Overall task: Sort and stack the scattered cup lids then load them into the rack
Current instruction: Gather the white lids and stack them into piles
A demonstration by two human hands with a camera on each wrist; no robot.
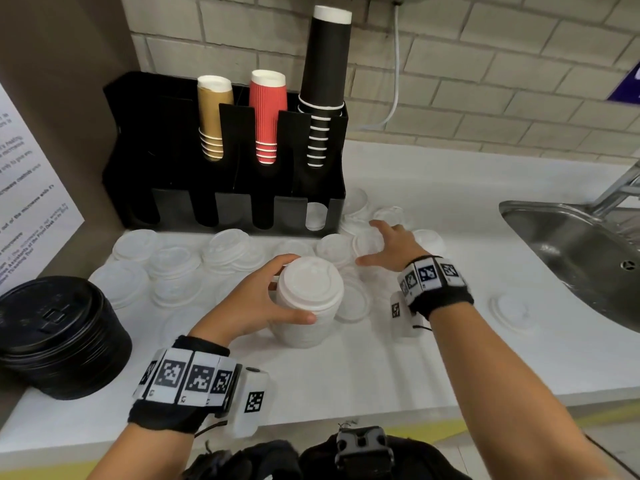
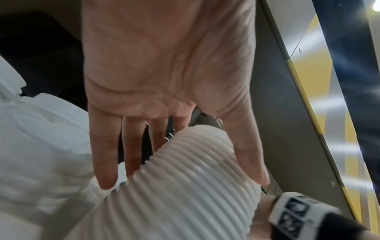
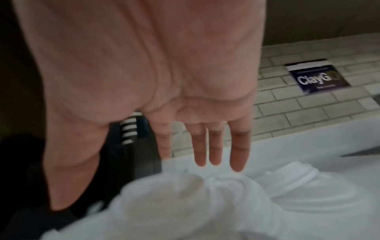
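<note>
My left hand [image 1: 277,296] grips a tall stack of white lids [image 1: 309,296] standing on the white counter; the left wrist view shows its ribbed side [image 2: 185,186] between thumb and fingers [image 2: 107,162]. Many loose white lids [image 1: 173,268] lie scattered between the stack and the black rack [image 1: 225,202]. My right hand [image 1: 381,242] hovers open, palm down, over lids [image 1: 367,242] by the rack's right corner; its straight fingers [image 3: 236,154] hang just above blurred white lids [image 3: 308,194]. The rack's right front slot holds white lids [image 1: 315,216].
Gold [image 1: 213,116], red [image 1: 268,116] and black [image 1: 325,84] cup stacks stand in the rack's back slots. A black lid stack [image 1: 59,334] sits at the left front. A steel sink [image 1: 571,244] lies right, with one lid [image 1: 512,311] near its rim.
</note>
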